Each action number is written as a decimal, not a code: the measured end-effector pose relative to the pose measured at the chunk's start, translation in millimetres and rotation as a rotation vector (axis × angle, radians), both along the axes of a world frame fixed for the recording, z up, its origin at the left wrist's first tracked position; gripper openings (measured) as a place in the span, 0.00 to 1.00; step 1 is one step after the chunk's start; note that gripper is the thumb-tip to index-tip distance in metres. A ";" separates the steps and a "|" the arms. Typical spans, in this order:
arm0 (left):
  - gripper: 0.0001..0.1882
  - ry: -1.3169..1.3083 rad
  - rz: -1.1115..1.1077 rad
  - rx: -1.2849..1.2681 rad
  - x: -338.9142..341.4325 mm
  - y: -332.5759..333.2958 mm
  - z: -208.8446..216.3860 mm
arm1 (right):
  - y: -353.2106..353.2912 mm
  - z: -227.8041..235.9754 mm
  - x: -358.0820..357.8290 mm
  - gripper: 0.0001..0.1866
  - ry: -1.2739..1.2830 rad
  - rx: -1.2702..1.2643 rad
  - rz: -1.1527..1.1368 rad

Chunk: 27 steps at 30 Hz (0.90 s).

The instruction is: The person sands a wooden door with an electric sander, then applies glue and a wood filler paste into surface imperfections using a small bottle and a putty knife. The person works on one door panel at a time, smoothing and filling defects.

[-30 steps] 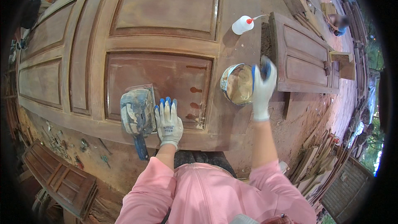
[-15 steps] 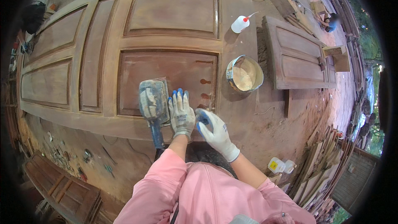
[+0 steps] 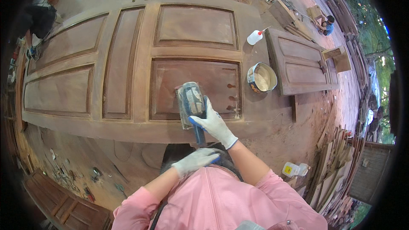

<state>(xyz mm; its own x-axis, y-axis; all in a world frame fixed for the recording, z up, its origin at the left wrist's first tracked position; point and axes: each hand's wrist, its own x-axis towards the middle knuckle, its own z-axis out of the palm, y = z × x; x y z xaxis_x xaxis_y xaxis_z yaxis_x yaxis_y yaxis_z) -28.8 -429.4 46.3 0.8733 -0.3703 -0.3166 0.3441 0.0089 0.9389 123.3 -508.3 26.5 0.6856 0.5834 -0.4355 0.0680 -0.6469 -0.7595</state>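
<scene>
Your right hand (image 3: 216,127) has the power sander (image 3: 192,98) gripped, bucket (image 3: 254,84) at its 2 o'clock; left hand (image 3: 196,162)'s blurry, can't tell.

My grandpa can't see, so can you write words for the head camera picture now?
A person's gloved right hand grips a dusty blue power sander over a brown wooden door, while the gloved left hand is by the pink jacket. A round tub and a white bottle sit farther right.

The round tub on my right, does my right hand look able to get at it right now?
Probably yes: your right hand is on the sander, but nothing visible stands between that hand and the open-topped tub, ahead and to its right.
</scene>
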 end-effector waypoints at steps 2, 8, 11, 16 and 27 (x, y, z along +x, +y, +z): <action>0.24 0.012 0.059 -0.092 -15.8 50.4 14.3 | 15.3 6.1 -11.4 0.60 -0.012 -0.041 0.001; 0.20 0.008 0.617 0.188 -22.4 154.2 -10.4 | 21.8 8.1 -32.4 0.59 0.132 0.103 -0.213; 0.22 -0.202 0.786 0.499 -12.8 186.0 -63.8 | 35.2 37.2 -31.7 0.60 0.335 0.021 -0.291; 0.37 -0.107 0.698 1.033 50.9 224.8 -121.3 | -1.2 -8.6 -10.9 0.48 0.168 0.197 -0.117; 0.38 -0.200 0.562 1.506 136.6 271.2 -150.6 | 100.7 -37.6 211.3 0.34 -0.685 -0.220 0.147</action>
<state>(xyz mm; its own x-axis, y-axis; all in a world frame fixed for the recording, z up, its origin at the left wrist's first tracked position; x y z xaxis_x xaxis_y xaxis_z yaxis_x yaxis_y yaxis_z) 107.8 -158.2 -104.3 0.8538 0.5180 0.0521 0.4930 -0.8366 0.2390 334.6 -407.5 -11.1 0.7673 0.6389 -0.0552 0.5789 -0.7271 -0.3691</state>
